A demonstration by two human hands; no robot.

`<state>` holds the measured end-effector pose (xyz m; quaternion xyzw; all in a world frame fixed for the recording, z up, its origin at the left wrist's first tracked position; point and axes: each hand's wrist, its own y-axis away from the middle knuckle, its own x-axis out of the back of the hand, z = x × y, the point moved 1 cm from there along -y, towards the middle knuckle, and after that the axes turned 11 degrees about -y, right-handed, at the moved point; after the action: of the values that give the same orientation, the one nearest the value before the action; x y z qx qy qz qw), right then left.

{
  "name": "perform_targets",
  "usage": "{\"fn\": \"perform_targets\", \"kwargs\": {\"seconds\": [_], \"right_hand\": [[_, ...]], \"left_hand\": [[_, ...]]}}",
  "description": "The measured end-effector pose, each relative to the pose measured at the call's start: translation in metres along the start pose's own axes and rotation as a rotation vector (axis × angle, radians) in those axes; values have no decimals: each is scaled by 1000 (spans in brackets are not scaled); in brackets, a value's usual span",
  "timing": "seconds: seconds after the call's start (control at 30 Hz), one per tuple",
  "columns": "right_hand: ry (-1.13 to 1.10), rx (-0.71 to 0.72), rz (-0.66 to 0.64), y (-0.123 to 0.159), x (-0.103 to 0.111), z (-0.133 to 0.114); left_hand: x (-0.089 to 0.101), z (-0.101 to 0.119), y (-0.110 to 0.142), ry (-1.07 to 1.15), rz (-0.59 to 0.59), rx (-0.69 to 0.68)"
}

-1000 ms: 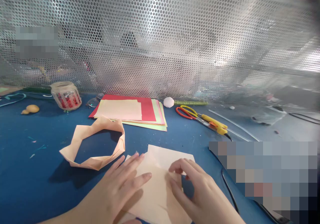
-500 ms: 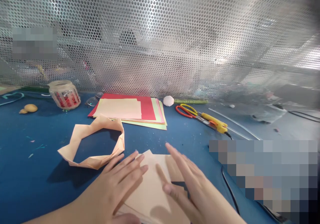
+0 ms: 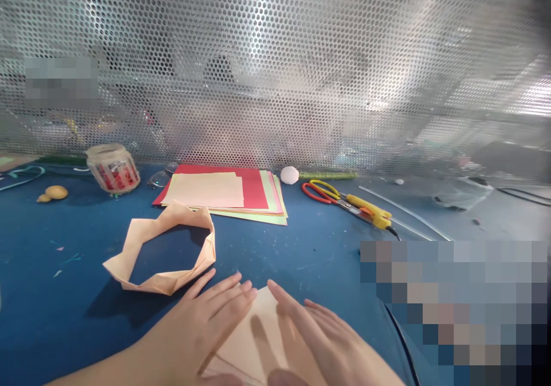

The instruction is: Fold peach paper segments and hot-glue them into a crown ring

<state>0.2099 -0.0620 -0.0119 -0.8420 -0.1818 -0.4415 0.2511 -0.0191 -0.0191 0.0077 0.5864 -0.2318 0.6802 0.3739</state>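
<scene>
Cream paper sheets (image 3: 253, 340) lie on the blue table close in front of me, partly hidden under both hands. My left hand (image 3: 206, 323) rests on their left part with fingers stretched out and spread. My right hand (image 3: 316, 334) lies along their right side, fingers extended and holding nothing. Left of the sheets, a ring of folded cream paper (image 3: 138, 245) with pointed corners sits on the table, near my left fingertips. A stack of coloured paper (image 3: 253, 188), red, green and cream, lies further back.
Scissors (image 3: 321, 191) and a yellow glue gun (image 3: 370, 211) lie right of the paper stack, with a black cable (image 3: 402, 340) at the right. A jar (image 3: 114, 171) with red contents stands back left. A white ball (image 3: 290, 175) sits by the perforated metal screen (image 3: 258, 88).
My right hand has moved left and nearer to me over the sheets. The sheets' tip now sits lower, and their right flap no longer shows. My left hand has shifted slightly.
</scene>
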Motion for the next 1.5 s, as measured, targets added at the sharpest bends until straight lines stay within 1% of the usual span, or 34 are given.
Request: {"fn": "perform_targets", "kwargs": {"seconds": [0.03,0.07,0.1,0.13,0.2,0.23,0.33,0.4,0.47,0.57,0.63,0.7,0.8,0.9,1.0,1.07,1.17,1.27,1.33,1.43,1.5], "right_hand": [[16,-65,3,-7,11,2],[74,-154,-16,-17,24,8],[168,-239,-1,-29,37,17],[218,-301,26,-43,51,29],[287,-400,50,-73,77,60],[320,-452,53,-89,89,79],[392,-584,40,-128,114,130],[426,-646,34,-146,121,155],[450,-704,22,-156,120,171],[453,-756,-2,-163,112,185],[444,-764,-16,-165,109,192],[428,-741,-34,-166,108,196],[382,-661,-79,-164,109,196],[327,-587,-119,-158,110,191],[293,-539,-100,-150,117,183],[280,-512,-50,-144,127,178],[268,-472,60,-134,150,170],[243,-409,206,-123,176,158],[216,-335,314,-117,189,147],[176,-193,470,-109,197,125],[156,-86,524,-103,193,109]], "left_hand": [[1,1,0,-2,-23,5],[0,1,1,6,-10,14],[-1,2,2,22,20,26],[-3,2,4,50,83,53],[-9,4,7,107,157,81],[-11,5,8,130,173,92],[-13,7,8,179,158,134],[-12,7,8,216,145,188],[-12,7,7,259,128,250],[-11,5,7,325,93,332],[-9,5,6,359,73,360],[-5,5,6,381,60,371],[2,7,5,403,53,377],[7,9,5,421,56,348],[10,12,6,429,52,326],[10,15,7,441,36,348],[11,18,8,475,9,408],[12,18,7,505,13,422],[13,17,5,515,26,411],[15,13,2,519,38,378],[17,10,0,527,41,365]]}}
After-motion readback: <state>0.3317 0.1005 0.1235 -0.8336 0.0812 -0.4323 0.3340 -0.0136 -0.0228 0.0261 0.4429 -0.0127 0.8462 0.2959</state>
